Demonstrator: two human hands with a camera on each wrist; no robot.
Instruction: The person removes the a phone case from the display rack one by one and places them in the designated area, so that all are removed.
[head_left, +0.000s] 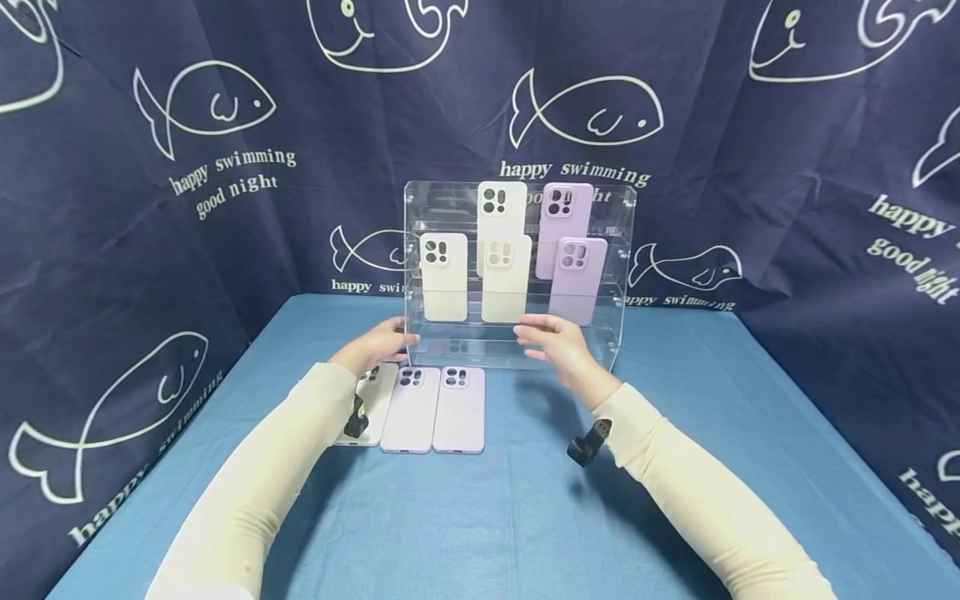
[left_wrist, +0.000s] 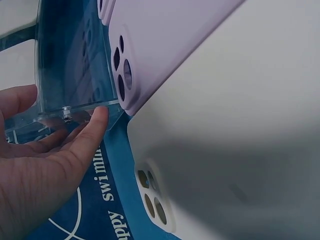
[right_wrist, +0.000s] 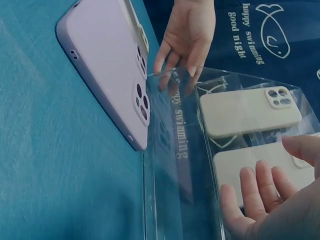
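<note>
A clear acrylic stepped stand [head_left: 510,354] holds several phone cases. Its upper tier carries a white case [head_left: 502,200] and a purple case [head_left: 567,200]; in front of them are a white case [head_left: 445,287], a cream case [head_left: 505,283] and a purple case [head_left: 576,283]. At the stand's lower left corner, my left hand [head_left: 380,343] touches the side panel with loosely extended fingers [left_wrist: 87,135]. My right hand [head_left: 561,346] hovers in front of the lower tier, near the cream case's bottom edge, fingers slightly bent and holding nothing.
Two pale purple cases [head_left: 459,412] lie side by side on the blue cloth before the stand. A whitish case [head_left: 382,400] beside them is partly hidden by my left forearm. Behind hangs a navy curtain [head_left: 450,108] with fish drawings.
</note>
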